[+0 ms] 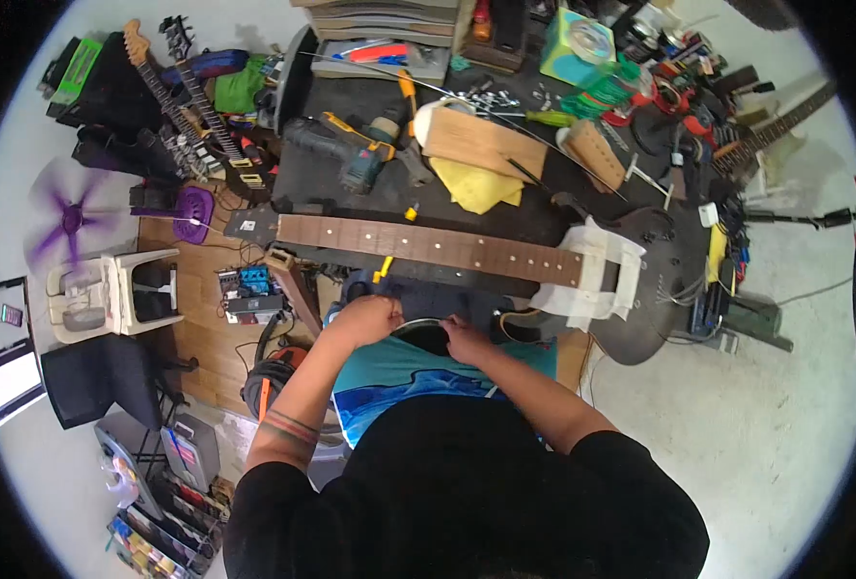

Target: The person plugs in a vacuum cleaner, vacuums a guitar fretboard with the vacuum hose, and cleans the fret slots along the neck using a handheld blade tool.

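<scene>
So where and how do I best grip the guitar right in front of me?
I'd grip the guitar by its slim neck, coming from your near side, while supporting its dark body from below at the right: it lies face up, its neck long and narrow, and the broad body is likely the heavier end.

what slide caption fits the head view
Left hand and right hand close together near a guitar at a cluttered workbench.

The guitar fretboard (442, 247) looks like matt wood, the guitar body (631, 333) smooth, the masking tape (597, 241) papery, the yellow rag (474, 190) soft cloth.
</scene>
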{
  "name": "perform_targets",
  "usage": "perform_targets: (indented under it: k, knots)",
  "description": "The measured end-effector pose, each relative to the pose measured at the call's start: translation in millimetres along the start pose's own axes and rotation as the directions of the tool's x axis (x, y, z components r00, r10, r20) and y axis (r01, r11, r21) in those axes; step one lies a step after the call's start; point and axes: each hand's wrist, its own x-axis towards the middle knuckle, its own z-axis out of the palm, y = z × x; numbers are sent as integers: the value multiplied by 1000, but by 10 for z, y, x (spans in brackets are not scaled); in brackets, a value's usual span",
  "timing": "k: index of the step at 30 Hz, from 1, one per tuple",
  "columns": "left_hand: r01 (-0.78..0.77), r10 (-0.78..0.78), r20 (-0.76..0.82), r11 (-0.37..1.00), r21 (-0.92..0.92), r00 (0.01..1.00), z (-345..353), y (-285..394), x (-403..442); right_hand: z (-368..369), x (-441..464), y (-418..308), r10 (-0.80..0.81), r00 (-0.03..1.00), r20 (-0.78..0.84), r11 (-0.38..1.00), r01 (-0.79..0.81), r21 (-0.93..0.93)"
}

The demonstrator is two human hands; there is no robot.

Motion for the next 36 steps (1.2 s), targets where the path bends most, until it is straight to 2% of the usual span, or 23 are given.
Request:
perform_targets:
  k: [5,8,11,12,14,15,18,22,25,28,31,33,35,36]
  knots:
    - [-17,18,72,1000,-11,997,-356,200,-333,126,332,139,-51,996,71,994,57,-88]
    - [-73,70,-37,993,-90,997,-721,566,-598,-35,418,78,-25,985,169,989,48,-137]
    - [-113,99,-205,992,-58,974,-999,886,-760,149,764,341,-32,970,241,985,71,-157]
    - [-112,109,-350,994,12,931,-980,902,-720,223,886,447,-27,966,255,987,66,-147]
    - [-76,149,-607,987,145,781,-877,887,-598,236,952,530,-49,963,265,989,84,-122]
    - [-37,180,-677,975,220,714,-825,857,-522,185,951,547,-76,964,256,988,108,-110]
    - [100,182,-789,951,294,587,-643,806,-366,47,975,569,-89,960,267,987,122,-107]
    - [153,176,-793,935,320,583,-452,714,-295,29,1110,707,-87,935,344,977,148,-156]
    - [148,214,-792,923,356,571,-326,548,-185,695,1677,1255,-164,984,75,978,172,-115]
    - [115,244,-792,923,366,560,-265,449,-143,200,1336,937,-201,978,57,977,204,-65]
    - [85,234,-783,936,342,576,-223,429,-235,243,1205,879,-177,958,-224,960,219,175]
    - [30,215,-773,957,289,597,-187,388,-435,57,858,595,-236,921,-311,890,333,311]
    - [-33,138,-698,986,162,702,-159,348,-729,-147,518,243,-308,880,-362,813,441,380]
    - [-60,107,-649,994,94,753,-131,323,-872,-283,325,18,-344,882,-321,775,460,433]
